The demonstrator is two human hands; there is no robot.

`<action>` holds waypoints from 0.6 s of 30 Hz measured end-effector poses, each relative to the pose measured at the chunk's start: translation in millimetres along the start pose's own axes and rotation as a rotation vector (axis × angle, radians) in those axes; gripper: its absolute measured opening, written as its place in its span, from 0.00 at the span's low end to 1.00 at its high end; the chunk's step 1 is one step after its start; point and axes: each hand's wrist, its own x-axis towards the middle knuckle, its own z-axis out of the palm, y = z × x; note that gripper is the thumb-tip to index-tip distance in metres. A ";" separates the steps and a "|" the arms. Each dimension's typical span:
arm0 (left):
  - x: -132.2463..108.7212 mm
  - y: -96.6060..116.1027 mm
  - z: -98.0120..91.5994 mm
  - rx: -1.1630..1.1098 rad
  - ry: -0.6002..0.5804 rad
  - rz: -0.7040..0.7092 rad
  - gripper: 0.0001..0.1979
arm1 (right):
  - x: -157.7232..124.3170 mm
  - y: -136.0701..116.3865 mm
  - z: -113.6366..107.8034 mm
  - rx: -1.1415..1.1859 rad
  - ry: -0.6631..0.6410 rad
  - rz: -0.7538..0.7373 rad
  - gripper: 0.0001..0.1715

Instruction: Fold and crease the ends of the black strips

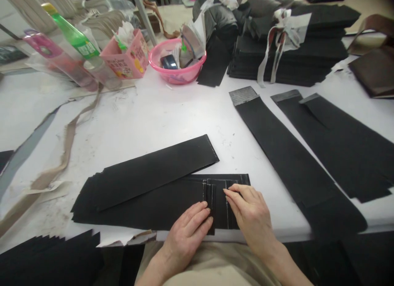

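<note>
My left hand (189,230) lies with its fingers stretched flat on the black panels (138,210) at the table's front edge. Beside it, my right hand (251,208) pinches the pale-lined edge of a black panel (221,204) between thumb and fingers. Several narrow folded edges with whitish lines show between the two hands. Another black panel (160,169) rests slantwise across the pile, its right end sticking up toward the back. Exactly how many layers the right fingertips hold is hidden.
Long black strips (286,146) lie on the right. At the back stand a tied black stack (289,64), a pink basin (177,74), a pink box (135,58) and a green bottle (72,33). A tan strip (69,142) runs down the left of the white table (172,113).
</note>
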 end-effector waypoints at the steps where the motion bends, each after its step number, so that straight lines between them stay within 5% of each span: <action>1: -1.6 0.3 -0.1 -0.013 0.015 -0.018 0.16 | 2.8 -5.7 1.7 -0.018 -0.038 0.030 0.07; 12: -1.1 3.8 -0.2 -0.066 0.017 -0.096 0.18 | 28.2 -33.1 18.8 -0.077 -0.263 0.340 0.04; 18: 3.4 4.5 -1.5 0.006 0.072 -0.044 0.15 | 31.2 -32.4 14.0 0.024 -0.360 0.366 0.14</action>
